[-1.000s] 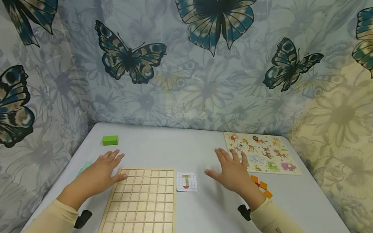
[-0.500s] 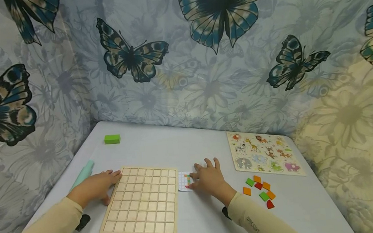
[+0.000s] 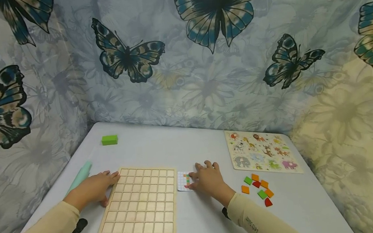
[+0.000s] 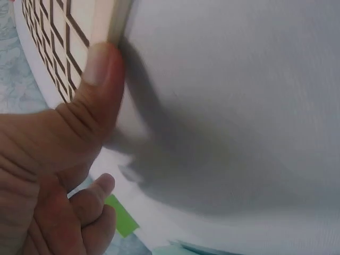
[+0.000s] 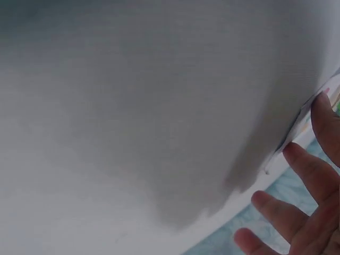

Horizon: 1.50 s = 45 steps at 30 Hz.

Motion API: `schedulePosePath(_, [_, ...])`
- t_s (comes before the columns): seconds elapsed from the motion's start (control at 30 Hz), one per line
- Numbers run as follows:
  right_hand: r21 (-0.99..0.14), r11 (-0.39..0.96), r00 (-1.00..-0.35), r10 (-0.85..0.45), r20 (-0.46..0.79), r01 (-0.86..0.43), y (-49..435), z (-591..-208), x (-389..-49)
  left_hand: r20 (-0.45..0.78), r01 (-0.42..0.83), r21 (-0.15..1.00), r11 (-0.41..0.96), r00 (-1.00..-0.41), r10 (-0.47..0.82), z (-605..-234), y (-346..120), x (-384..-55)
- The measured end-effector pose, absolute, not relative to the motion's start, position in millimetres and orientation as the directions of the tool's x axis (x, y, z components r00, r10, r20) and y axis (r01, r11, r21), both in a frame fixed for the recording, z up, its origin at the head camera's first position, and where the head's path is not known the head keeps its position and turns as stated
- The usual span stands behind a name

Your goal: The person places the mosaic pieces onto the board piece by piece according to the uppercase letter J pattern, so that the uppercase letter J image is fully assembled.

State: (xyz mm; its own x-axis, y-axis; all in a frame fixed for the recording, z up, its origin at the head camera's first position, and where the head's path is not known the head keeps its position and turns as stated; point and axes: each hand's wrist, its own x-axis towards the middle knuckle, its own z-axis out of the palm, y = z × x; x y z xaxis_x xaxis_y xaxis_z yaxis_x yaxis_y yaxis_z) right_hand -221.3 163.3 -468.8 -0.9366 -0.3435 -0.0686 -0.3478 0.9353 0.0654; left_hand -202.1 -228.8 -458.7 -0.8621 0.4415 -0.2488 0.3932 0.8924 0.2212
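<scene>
A wooden grid board (image 3: pixel 142 196) with square recesses lies flat on the table. At its left edge is my left hand (image 3: pixel 93 188). In the left wrist view its thumb (image 4: pixel 103 69) presses the side of the board, while the other fingers are loosely bent and hold nothing. My right hand (image 3: pixel 209 180) reaches over a small pattern card (image 3: pixel 182 181) right beside the board. Its thumb and index fingertip touch the card's edge in the right wrist view, the other fingers spread apart. Part of the card's coloured picture is hidden by that hand.
Several orange, green and red tiles (image 3: pixel 255 184) lie right of my right hand. Behind them is an animal puzzle board (image 3: pixel 263 152). A green block (image 3: pixel 109 140) stands at the back left, and a mint-coloured tube-like object (image 3: pixel 82 174) lies beside my left forearm.
Both hands have come down from above the table, the left to the board's edge and the right leftward onto the card. In the last half second they have hardly moved.
</scene>
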Motion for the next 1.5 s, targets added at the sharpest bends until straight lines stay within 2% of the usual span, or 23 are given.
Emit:
schedulePosePath(0.2, [0.035, 0.932, -0.932, -0.361, -0.034, -0.362, 178, -469, -219, -0.248, 0.374, 0.249, 0.893, -0.867, 0.432, -464, -224, -199])
schedulePosePath(0.5, [0.051, 0.936, -0.937, -0.350, 0.005, -0.349, 219, -467, -215, -0.276, 0.390, 0.251, 0.886, -0.849, 0.452, -464, -197, -204])
schedulePosePath(0.83, [0.008, 0.956, -0.955, -0.294, -0.020, -0.295, 265, -467, -212, -0.259, 0.397, 0.296, 0.869, -0.842, 0.473, -466, -166, -209])
schedulePosePath(1.17, [-0.035, 0.962, -0.962, -0.270, -0.037, -0.269, 295, -468, -210, -0.231, 0.475, 0.339, 0.812, -0.795, 0.561, -471, -138, -209])
schedulePosePath(1.5, [-0.067, 0.960, -0.962, -0.273, -0.022, -0.271, 320, -465, -204, -0.193, 0.491, 0.362, 0.792, -0.792, 0.579, -473, -114, -207])
